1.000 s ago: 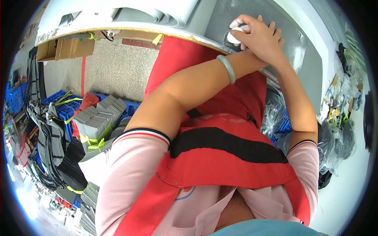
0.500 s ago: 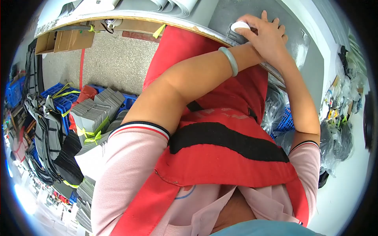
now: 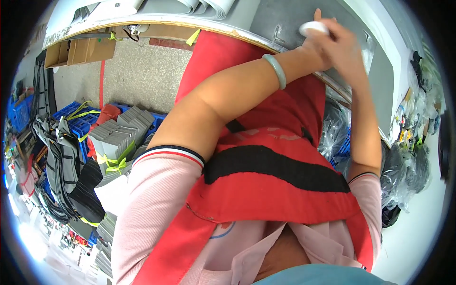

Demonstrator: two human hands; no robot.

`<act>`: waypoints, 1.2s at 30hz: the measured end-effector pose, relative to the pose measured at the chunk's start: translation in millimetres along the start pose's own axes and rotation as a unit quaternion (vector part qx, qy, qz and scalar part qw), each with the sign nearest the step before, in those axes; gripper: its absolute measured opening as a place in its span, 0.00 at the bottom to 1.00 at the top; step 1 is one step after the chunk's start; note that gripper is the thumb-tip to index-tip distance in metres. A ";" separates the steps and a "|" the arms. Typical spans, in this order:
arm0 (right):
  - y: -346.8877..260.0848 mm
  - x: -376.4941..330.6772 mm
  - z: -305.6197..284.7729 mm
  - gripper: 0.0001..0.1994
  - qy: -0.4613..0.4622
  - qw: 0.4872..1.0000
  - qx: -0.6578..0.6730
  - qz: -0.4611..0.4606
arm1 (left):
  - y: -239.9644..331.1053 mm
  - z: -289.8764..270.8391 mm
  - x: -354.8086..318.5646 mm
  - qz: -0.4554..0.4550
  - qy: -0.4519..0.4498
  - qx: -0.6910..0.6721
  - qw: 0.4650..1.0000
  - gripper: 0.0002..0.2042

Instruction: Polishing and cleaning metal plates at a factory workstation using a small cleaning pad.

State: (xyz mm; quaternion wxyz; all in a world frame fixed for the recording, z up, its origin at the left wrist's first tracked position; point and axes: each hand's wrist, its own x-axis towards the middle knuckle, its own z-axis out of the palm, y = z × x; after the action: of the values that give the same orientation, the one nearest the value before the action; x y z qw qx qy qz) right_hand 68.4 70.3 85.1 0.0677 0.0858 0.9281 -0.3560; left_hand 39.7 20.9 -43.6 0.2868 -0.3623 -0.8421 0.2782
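Up at one o'clock, your two hands meet over the grey sheet (image 3: 285, 19), a smooth, flat, dull-surfaced panel on the table. Your left hand (image 3: 319, 47) curls around a small white oval object (image 3: 313, 28), glossy and rounded, its long axis running nine to three. Your right hand (image 3: 346, 50) lies just beside it, blurred, so you cannot tell whether it grips anything. A smooth, pale green bangle (image 3: 275, 71) rings your left wrist. Grey folded stacks (image 3: 114, 137) sit at nine o'clock.
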 end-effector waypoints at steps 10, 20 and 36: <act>198.2 -54.2 -88.8 0.21 0.285 0.918 0.144 0.234 | -35.5 -14.5 3.9 0.063 0.035 -0.563 0.823 0.20; 159.3 -45.5 -80.7 0.33 0.266 0.871 0.353 0.213 | -57.5 -56.3 -38.0 0.139 0.199 -0.754 0.610 0.15; 208.0 -30.2 -71.7 0.29 0.303 0.856 0.398 0.133 | -148.2 -1.5 -36.1 0.229 -0.041 -0.676 0.699 0.14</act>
State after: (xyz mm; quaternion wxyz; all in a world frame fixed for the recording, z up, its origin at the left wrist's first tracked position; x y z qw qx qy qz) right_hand 136.4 267.3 8.6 -0.2104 0.3314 0.6619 -0.6386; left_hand -5.4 -92.8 47.6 -0.1424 -0.6285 -0.7058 -0.2943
